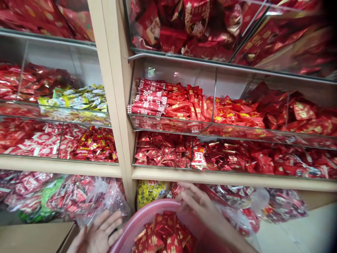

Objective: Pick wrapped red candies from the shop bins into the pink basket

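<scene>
A pink plastic basket (pixel 125 230) stands at the bottom centre, with red and gold wrapped candies (pixel 165 233) inside. Just left of its rim is my left hand (pixel 98 233), palm up and fingers spread, holding nothing. My right hand (pixel 196 202) reaches over the basket's far right rim, its fingers extended and somewhat blurred, with nothing seen in them. The basket's near side is cut off by the frame's lower edge.
Wooden shelves (pixel 210 177) with clear bins of red candies (pixel 163 154) rise ahead. Yellow wrapped candies (pixel 79 100) lie in a left bin. Plastic bags of candy (pixel 76 196) sit beneath the shelves. A cardboard box (pixel 34 237) is at lower left.
</scene>
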{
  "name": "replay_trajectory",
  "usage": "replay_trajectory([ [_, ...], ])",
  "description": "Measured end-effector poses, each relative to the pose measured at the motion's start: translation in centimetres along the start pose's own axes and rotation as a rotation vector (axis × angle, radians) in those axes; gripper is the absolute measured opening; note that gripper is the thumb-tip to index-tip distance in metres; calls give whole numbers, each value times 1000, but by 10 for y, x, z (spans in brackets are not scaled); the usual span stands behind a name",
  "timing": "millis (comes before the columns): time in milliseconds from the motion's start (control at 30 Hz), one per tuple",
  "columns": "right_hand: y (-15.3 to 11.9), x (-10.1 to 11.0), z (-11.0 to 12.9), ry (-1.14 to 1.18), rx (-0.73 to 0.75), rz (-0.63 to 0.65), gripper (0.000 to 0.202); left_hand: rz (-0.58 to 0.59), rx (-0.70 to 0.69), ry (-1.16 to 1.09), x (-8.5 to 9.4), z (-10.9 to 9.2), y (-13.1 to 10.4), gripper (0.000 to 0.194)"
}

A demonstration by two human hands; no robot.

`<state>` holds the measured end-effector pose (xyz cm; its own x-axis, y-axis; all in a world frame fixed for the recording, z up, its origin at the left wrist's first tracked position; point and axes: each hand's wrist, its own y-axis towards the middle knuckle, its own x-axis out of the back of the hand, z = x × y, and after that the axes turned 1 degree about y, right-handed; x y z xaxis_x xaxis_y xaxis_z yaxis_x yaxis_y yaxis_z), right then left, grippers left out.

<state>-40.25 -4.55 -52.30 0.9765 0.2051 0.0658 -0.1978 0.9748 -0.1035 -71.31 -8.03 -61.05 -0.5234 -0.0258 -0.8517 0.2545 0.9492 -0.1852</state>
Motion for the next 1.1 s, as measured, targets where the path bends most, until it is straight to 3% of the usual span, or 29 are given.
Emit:
replay_trajectory([
  [200,18,9,15,18,87,-145,51,-30,-21,-39,1,-2,1,38],
  [433,26,6,35,278,-29,-76,37,-36,-28,-41,0,-2,1,37],
  [600,62,14,64,511,-136,-55,34,-9,2,-53,-4,-3,3,35],
  [800,104,8,70,451,-226,-106,29,85,32,-48,-11,-5,5,34],
  [967,107,1,73,430,-209,-109,27,119,36,-42,-12,-5,6,36],
  [1100,109,0,76,581,-257,-101,33,144,29,-31,-13,-5,6,36],
])
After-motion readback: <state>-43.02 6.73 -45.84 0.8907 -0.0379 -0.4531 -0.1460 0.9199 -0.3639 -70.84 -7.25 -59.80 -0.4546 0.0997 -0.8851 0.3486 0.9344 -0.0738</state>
